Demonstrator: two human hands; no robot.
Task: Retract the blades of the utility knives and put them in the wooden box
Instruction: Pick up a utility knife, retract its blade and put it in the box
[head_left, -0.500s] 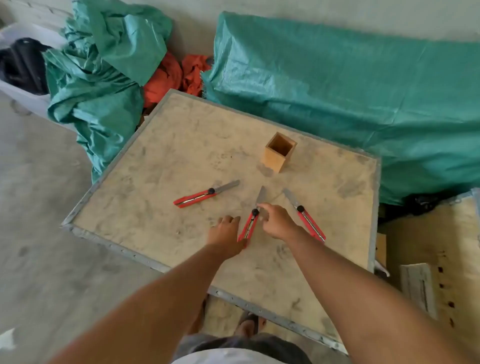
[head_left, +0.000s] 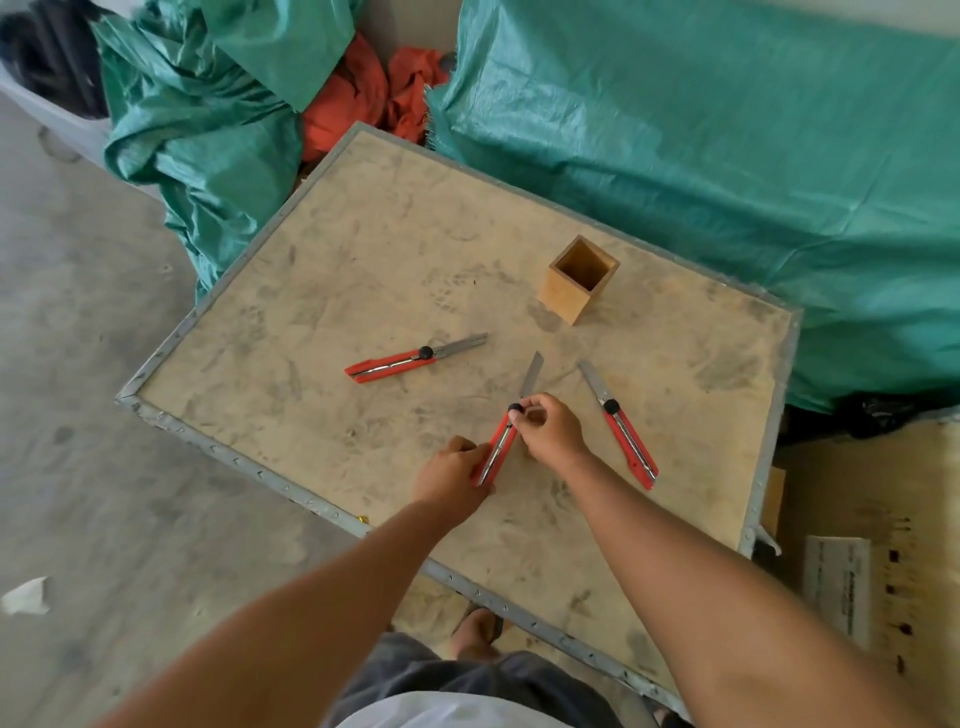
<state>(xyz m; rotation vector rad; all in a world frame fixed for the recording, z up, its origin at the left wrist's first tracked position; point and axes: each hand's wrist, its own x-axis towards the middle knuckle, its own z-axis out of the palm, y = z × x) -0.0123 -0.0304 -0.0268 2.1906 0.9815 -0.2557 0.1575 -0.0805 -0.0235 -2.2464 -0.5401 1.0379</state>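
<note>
Three red utility knives lie on the plywood table (head_left: 363, 270), all with blades out. My left hand (head_left: 451, 477) grips the rear of the middle knife (head_left: 503, 439). Fingertips of my right hand (head_left: 549, 432) pinch its black slider knob; its blade points away toward the box. The left knife (head_left: 400, 364) lies untouched, blade pointing right. The right knife (head_left: 626, 434) lies just right of my right wrist, blade pointing up-left. The open wooden box (head_left: 563, 293) stands upright beyond the knives; nothing shows inside it.
Green tarps (head_left: 727, 156) and an orange cloth (head_left: 363, 98) crowd the table's far and left sides. A metal rim (head_left: 249, 467) edges the table. Another plywood board with a white carton (head_left: 836, 587) sits at the right. Concrete floor lies to the left.
My left hand has closed on the middle knife's handle. My right fingers have settled on its slider knob. The camera has come closer to the table.
</note>
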